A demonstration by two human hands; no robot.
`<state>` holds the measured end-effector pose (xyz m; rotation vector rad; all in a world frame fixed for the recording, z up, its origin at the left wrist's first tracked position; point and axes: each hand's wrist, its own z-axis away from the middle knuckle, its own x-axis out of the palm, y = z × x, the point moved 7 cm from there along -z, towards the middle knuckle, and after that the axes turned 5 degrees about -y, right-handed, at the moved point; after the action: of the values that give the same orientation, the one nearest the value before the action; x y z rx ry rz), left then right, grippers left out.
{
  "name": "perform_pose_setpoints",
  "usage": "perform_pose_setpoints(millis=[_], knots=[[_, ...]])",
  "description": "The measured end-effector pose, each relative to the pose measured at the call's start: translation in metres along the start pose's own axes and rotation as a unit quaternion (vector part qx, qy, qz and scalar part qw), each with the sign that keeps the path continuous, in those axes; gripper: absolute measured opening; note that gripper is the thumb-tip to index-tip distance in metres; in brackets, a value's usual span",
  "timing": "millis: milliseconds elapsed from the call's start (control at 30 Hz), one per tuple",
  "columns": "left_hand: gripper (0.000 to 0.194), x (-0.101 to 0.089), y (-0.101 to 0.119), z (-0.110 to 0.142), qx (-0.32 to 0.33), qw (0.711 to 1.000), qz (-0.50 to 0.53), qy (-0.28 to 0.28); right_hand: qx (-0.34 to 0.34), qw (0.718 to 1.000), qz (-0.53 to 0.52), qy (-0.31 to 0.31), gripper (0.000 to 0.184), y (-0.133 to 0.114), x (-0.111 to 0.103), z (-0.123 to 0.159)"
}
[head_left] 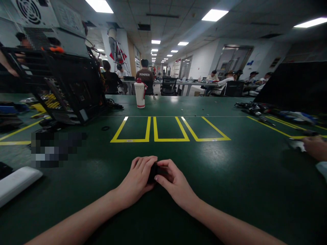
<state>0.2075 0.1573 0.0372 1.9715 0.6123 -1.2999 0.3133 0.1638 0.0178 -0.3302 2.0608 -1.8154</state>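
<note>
Both of my hands meet over the green tabletop, near the middle of the view. My left hand wraps round a small black object from the left, its fingers curled over the top. From the right, the fingers and thumb of my right hand close on the same object. Most of it is hidden by my fingers, so its kind cannot be made out. Three yellow tape outlines lie on the table just beyond my hands.
An open black computer case stands at the left, with a metal power supply box on top. A white tumbler stands at the back. A white object lies near left. Another person's hand reaches in at right, near cables.
</note>
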Motion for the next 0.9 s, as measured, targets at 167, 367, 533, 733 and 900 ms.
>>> perform_pose_setpoints(millis=[167, 367, 533, 733, 900], knots=[[0.067, 0.002, -0.001, 0.001, -0.004, 1.000, -0.001, -0.006, -0.004, 1.000, -0.010, -0.018, 0.035, 0.001, 0.001, 0.000], [0.067, 0.001, -0.002, 0.000, -0.007, 1.000, -0.001, 0.005, -0.036, 0.999, 0.002, -0.010, 0.021, -0.004, 0.002, 0.002], [0.068, 0.000, 0.000, 0.000, -0.001, 1.000, 0.003, 0.010, -0.007, 1.000, -0.003, -0.004, 0.033, 0.001, 0.001, -0.001], [0.068, 0.001, -0.001, 0.001, -0.009, 1.000, 0.007, -0.005, -0.026, 0.999, 0.008, -0.019, 0.035, -0.003, 0.002, 0.003], [0.067, 0.001, -0.001, 0.001, -0.013, 1.000, 0.011, -0.008, -0.036, 0.999, 0.002, -0.010, 0.025, -0.007, 0.002, 0.003]])
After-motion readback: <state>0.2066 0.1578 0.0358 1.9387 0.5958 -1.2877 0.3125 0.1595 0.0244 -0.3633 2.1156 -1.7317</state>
